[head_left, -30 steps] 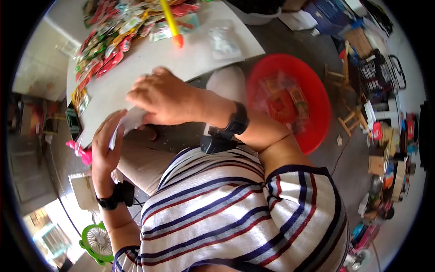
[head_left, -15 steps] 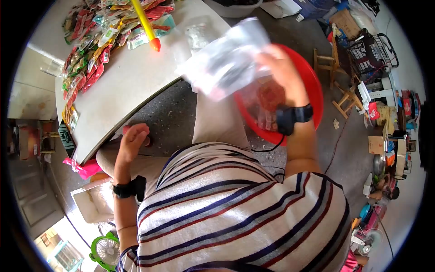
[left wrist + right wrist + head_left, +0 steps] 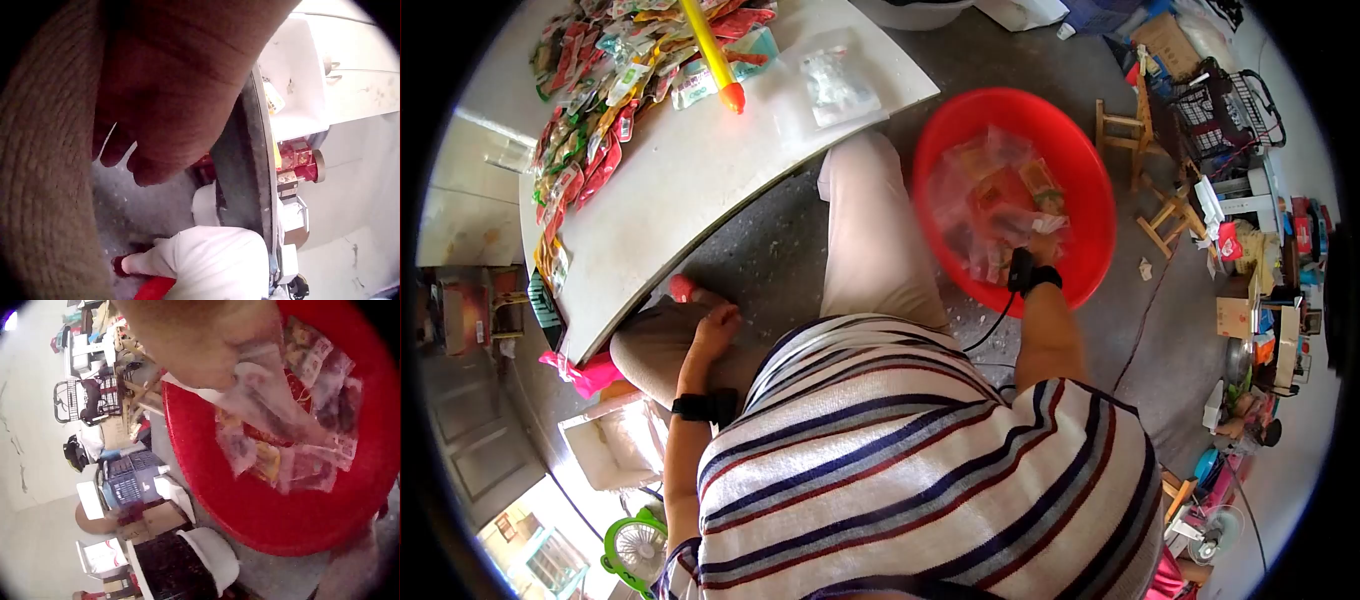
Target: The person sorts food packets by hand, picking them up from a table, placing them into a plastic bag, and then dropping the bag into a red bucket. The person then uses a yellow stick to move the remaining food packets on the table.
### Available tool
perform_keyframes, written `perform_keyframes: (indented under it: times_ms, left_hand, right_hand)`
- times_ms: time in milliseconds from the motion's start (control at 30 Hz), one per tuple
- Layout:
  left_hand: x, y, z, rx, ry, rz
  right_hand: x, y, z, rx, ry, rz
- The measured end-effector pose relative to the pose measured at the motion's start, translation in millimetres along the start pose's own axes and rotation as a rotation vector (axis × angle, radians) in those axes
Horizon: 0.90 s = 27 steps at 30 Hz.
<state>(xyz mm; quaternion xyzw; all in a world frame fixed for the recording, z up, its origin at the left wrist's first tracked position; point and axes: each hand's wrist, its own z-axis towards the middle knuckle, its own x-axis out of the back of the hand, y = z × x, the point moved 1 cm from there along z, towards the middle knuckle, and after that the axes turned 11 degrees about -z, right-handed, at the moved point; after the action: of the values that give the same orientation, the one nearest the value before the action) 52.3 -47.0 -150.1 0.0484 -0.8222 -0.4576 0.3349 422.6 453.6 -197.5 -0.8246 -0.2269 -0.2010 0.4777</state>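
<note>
My right hand (image 3: 1046,246) is down inside the red basin (image 3: 1090,190), close over the packets in it. In the right wrist view its fingers pinch a clear plastic bag (image 3: 265,406), which hangs over the basin. Below the bag lie several clear packets (image 3: 300,469) with red and yellow contents. My left hand (image 3: 716,332) hangs beside the left knee with loosely curled fingers and holds nothing. The left wrist view shows this hand (image 3: 169,119) near the trouser leg.
A pale table (image 3: 660,190) carries a heap of colourful sachets (image 3: 590,130), a yellow stick with an orange tip (image 3: 718,60) and a clear bag with white contents (image 3: 840,85). Wooden stools (image 3: 1125,130) stand right of the basin. A green fan (image 3: 638,548) is at lower left.
The right hand left the table side, swung a clear plastic bag to the right and lowered it into the red basin. The left hand let go of the bag and dropped beside the knee.
</note>
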Motion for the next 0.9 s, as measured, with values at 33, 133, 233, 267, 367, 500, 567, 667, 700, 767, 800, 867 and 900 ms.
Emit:
perform_keyframes:
  times_ms: [33, 133, 233, 267, 367, 500, 567, 667, 700, 767, 800, 867, 900]
  left_hand:
    - [1, 5, -1, -0.002, -0.002, 0.022]
    - [-1, 4, -1, 0.018, 0.010, -0.010]
    - [0, 16, -2, 0.054, 0.011, 0.034]
    - [0, 16, -2, 0.050, 0.015, 0.044]
    - [0, 13, -1, 0.030, 0.020, 0.083]
    - [-3, -3, 1, 0.019, 0.014, 0.027]
    - [-4, -4, 2, -0.009, 0.004, -0.055]
    - [-7, -3, 6, -0.063, -0.055, -0.032]
    - [-9, 0, 13, -0.052, -0.085, 0.057]
    - [-8, 18, 21, 0.014, -0.136, 0.153]
    - [-10, 31, 24, 0.063, -0.169, 0.154]
    - [-25, 16, 34, -0.189, -0.205, 0.102]
    - [-30, 19, 35, -0.229, -0.213, 0.108]
  right_hand:
    - [-2, 8, 2, -0.034, 0.009, 0.008]
    - [-2, 17, 8, -0.086, 0.018, 0.015]
    - [3, 17, 13, -0.114, 0.026, 0.021]
    - [4, 16, 14, -0.123, 0.025, 0.022]
    - [2, 9, 8, -0.129, 0.017, 0.047]
    - [-13, -29, -15, -0.073, -0.075, 0.150]
    - [-27, -79, -43, 0.058, -0.217, 0.230]
    - [-49, -184, -131, 0.452, -0.614, 0.262]
    - [-59, -216, -166, 0.616, -0.782, 0.237]
    - [-81, -262, -254, 0.946, -1.074, 0.081]
    - [-93, -272, -301, 1.054, -1.287, 0.088]
    - [-110, -281, -393, 1.457, -1.588, -0.076]
    - [-113, -281, -437, 1.538, -1.778, -0.085]
